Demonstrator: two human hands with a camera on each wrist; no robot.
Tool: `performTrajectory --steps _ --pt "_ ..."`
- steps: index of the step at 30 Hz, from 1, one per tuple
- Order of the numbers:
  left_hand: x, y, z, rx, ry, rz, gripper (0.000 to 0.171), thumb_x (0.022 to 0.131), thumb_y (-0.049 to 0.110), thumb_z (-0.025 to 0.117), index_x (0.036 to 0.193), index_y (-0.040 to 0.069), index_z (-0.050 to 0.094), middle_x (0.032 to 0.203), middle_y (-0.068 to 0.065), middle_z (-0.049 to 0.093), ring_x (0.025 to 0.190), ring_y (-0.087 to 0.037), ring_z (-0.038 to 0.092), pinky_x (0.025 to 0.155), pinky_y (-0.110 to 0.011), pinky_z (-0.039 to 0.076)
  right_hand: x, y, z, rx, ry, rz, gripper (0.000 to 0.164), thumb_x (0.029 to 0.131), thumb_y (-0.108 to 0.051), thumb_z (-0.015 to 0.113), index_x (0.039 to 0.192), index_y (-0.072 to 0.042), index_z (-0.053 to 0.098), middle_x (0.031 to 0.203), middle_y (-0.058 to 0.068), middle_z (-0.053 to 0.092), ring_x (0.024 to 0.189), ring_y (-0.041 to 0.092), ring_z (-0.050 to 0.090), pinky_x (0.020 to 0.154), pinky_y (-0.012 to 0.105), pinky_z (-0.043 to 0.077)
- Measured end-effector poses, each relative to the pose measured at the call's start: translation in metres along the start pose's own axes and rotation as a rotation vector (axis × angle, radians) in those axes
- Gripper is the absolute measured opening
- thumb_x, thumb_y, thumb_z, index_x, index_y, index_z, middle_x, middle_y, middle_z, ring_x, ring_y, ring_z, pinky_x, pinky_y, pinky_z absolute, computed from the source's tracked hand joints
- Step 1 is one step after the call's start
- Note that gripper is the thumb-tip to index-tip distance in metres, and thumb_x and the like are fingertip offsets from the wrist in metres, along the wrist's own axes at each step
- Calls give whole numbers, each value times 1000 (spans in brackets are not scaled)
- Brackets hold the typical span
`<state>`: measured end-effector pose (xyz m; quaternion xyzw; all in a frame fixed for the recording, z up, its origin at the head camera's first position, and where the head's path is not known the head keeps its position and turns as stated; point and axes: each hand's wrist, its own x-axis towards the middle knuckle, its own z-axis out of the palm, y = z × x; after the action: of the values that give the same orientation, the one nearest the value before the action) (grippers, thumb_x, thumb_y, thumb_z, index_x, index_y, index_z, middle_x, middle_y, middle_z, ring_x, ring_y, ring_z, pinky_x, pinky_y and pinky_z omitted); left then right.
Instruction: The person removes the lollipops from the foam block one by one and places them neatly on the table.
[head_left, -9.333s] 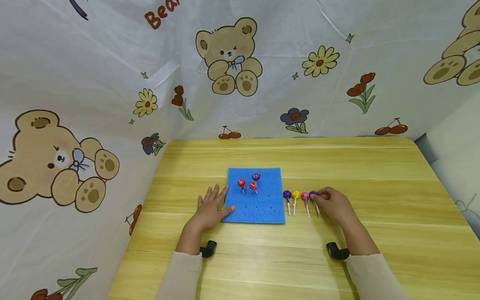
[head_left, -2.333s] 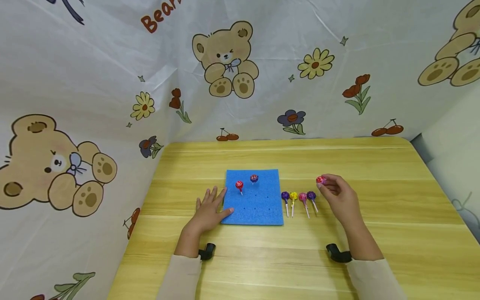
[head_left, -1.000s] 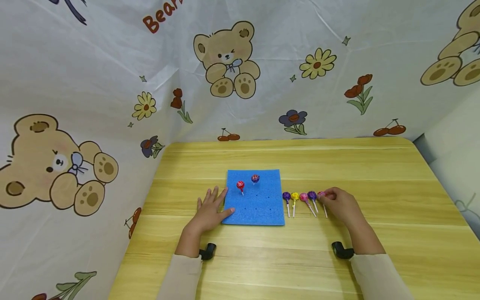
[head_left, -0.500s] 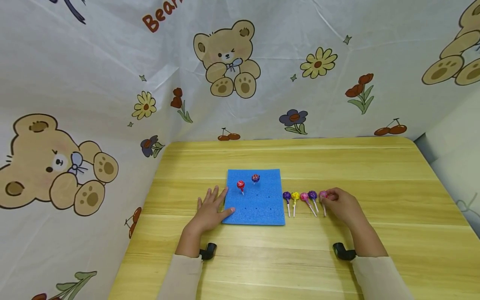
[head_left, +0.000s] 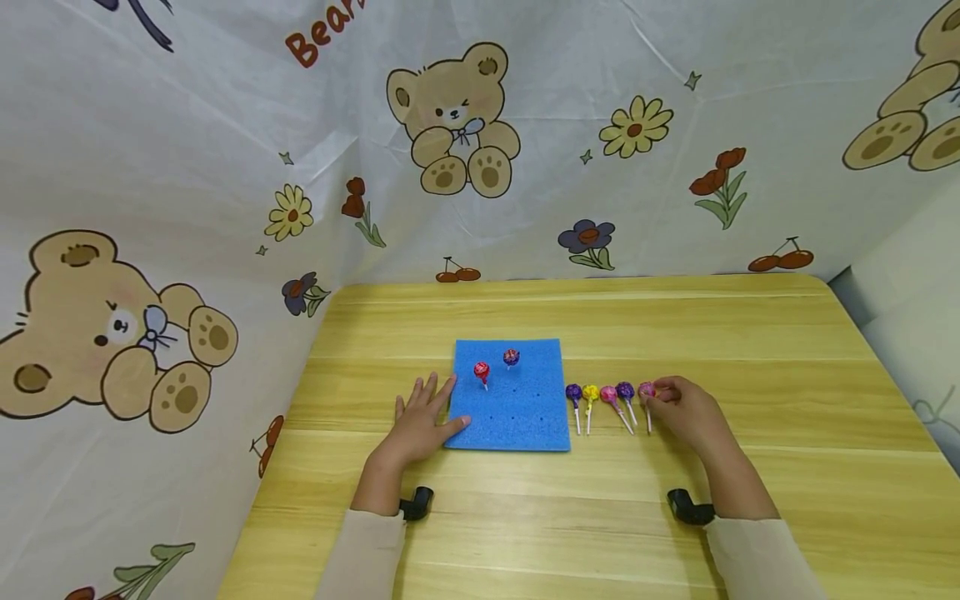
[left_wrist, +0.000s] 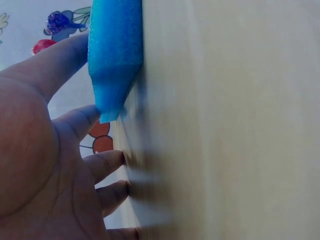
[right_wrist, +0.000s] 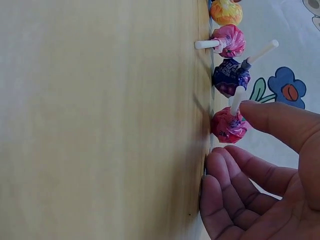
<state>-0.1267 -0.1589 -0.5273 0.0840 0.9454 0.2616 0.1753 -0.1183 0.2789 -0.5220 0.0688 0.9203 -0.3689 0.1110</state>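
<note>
The left hand (head_left: 416, 427) is spread out, touching the blue foam (head_left: 504, 404). The right hand (head_left: 684, 410) touches the end pink lollipop (head_left: 646, 390), between the foam and the right edge of the table (head_left: 555, 508); whether it pinches, I can't tell.

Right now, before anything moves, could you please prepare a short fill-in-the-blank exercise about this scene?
The left hand touches the ____ foam sheet.
Exactly ____ lollipops stand in it.
The yellow lollipop lies between a purple one and a ____ one.
In the head view, the right hand is at the ____ end of the lollipop row.

Missing words: blue; two; pink; right.
</note>
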Motion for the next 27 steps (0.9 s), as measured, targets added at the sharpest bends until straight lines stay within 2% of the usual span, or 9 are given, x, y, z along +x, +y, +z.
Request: performTrajectory --steps 4,11,12,14,17,19,22,27 --pt "0 0 0 3 -4 -5 81 97 60 56 163 34 16 172 -9 4 159 -36 -6 121 -69 -8 0 1 1 18 44 -22 53 102 -32 58 138 7 53 121 25 65 108 37 64 83 38 52" --pt "0 0 0 -1 -3 1 81 98 58 56 163 33 16 172 -10 4 159 -37 -6 120 -70 -8 -5 0 3 115 144 -65 51 104 -32 56 141 2 53 129 26 64 116 41 61 96 52 51" --pt "-1 0 0 -1 -1 4 81 98 58 56 163 32 17 172 -10 5 159 -37 -6 120 -71 -8 -6 -1 4 132 156 -74 51 104 -32 56 142 1 52 130 24 63 117 40 61 97 50 51" --pt "-1 1 0 -3 1 3 80 98 58 56 163 32 17 172 -10 5 159 -37 -6 120 -71 -8 -8 -1 5 161 183 -89 51 104 -34 56 144 -2 51 133 21 63 118 33 60 96 36 52" --pt "-1 0 1 -3 2 5 80 98 57 57 163 31 18 172 -11 6 159 -38 -5 120 -71 -7 -10 -4 7 208 221 -103 52 104 -37 56 144 -6 52 136 15 62 114 11 58 89 14 47" --pt "-1 1 1 -2 2 5 80 98 57 57 163 31 18 172 -11 6 159 -38 -5 120 -71 -7 -11 -7 8 243 244 -113 51 103 -38 57 144 -7 53 136 14 63 108 -3 55 85 5 43" --pt "-1 1 0 -1 -1 5 80 98 58 56 163 32 18 172 -11 6 159 -37 -5 120 -71 -7 -12 -12 10 280 270 -135 51 103 -38 59 143 -7 54 135 14 63 102 -17 49 85 2 41" --pt "-1 1 0 -3 0 6 80 98 58 56 163 32 18 172 -11 5 159 -37 -6 120 -71 -8 -11 -23 14 322 280 -182 48 102 -35 61 140 -5 56 133 16 64 102 -17 52 86 3 43"
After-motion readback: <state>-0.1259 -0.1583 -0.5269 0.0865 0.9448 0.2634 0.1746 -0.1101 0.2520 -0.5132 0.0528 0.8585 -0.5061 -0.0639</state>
